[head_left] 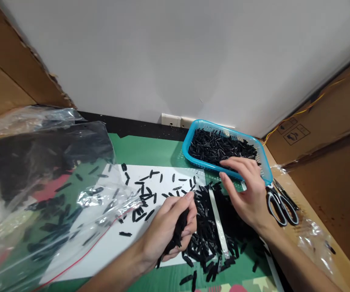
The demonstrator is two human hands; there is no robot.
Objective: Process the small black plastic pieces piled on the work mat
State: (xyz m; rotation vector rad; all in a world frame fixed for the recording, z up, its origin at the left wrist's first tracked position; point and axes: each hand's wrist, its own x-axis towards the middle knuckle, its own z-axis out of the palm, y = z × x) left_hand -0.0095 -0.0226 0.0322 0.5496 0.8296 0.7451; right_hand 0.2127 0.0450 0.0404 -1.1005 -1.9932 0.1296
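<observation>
My left hand [164, 225] is closed around a bunch of small black strips [178, 232], whose ends stick out below the palm. At the near edge of a blue plastic basket [190, 156], my right hand [249, 190] has its fingers spread, with nothing visible in them. Black strips [220, 146] fill much of the basket. Between my hands lies a heap of similar strips [203, 231], with a pale flat band [219, 221] across it. More strips are scattered over a white sheet [80, 251] to the left.
A clear zip bag [102, 202] with a red seal line covers the left side. Scissors [281, 207] with black and grey handles lie to the right of the basket. Cardboard [329, 162] stands at the right, and a white wall [138, 61] rises behind the green surface [144, 150].
</observation>
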